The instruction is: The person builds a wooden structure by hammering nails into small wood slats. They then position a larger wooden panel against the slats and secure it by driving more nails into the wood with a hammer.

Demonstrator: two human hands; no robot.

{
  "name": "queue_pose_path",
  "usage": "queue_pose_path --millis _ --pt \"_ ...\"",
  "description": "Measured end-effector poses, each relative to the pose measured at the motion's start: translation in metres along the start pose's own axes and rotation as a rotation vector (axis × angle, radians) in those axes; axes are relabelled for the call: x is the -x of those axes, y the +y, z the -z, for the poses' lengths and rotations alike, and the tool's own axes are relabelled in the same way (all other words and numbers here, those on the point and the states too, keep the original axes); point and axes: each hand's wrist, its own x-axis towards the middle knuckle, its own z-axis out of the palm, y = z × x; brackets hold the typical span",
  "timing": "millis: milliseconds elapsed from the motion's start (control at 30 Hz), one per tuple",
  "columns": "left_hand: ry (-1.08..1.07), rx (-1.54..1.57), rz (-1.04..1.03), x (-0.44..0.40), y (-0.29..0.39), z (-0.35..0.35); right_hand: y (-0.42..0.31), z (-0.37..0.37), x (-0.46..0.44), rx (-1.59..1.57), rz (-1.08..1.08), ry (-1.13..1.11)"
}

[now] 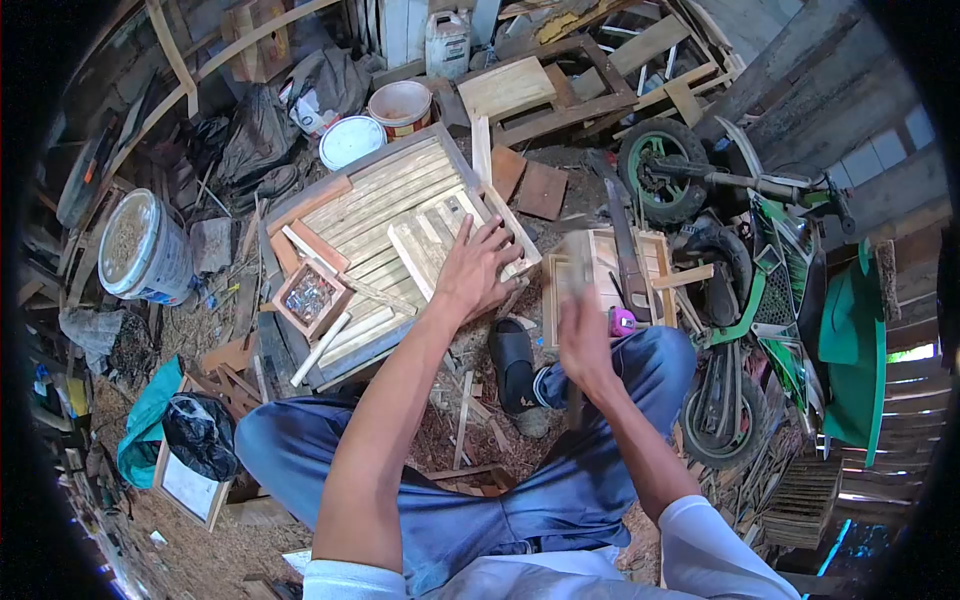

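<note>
My left hand (pixel 478 268) lies over the right edge of a small slatted wooden panel (pixel 420 250), fingers spread across its edge and the thumb on the near side, holding it against the slatted wooden worktop (pixel 375 205). Raised to the right, my right hand (pixel 585 335) is closed around what looks like a hammer (pixel 578 258), smeared by motion. Beyond that hand is a wooden tray (pixel 655 245) with a handsaw (pixel 622 235) lying across it. A pink tape measure (pixel 621 321) sits at the tray's near edge.
A small wooden box of nails or screws (pixel 312 294) stands on the worktop's left side, near loose wood strips (pixel 372 328). Buckets (pixel 148 245) stand at left and behind. A green balance bike or small motorcycle (pixel 755 270) is at right. Scrap wood and shavings cover the floor.
</note>
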Motion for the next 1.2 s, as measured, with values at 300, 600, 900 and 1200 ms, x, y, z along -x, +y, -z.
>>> queue_pose_path --millis 300,600,900,1200 --pt "0.002 -0.003 -0.006 0.000 -0.002 -0.004 -0.007 0.000 0.001 0.026 0.058 0.090" --pt "-0.015 0.019 0.006 0.001 0.001 0.001 -0.003 -0.006 0.002 0.050 -0.016 -0.030" --pt "0.001 0.019 -0.001 0.000 0.000 -0.001 -0.003 0.001 0.002 -0.004 0.012 0.059" --pt "0.006 -0.002 -0.008 -0.001 -0.001 -0.002 -0.007 0.001 0.005 -0.049 0.051 0.055"
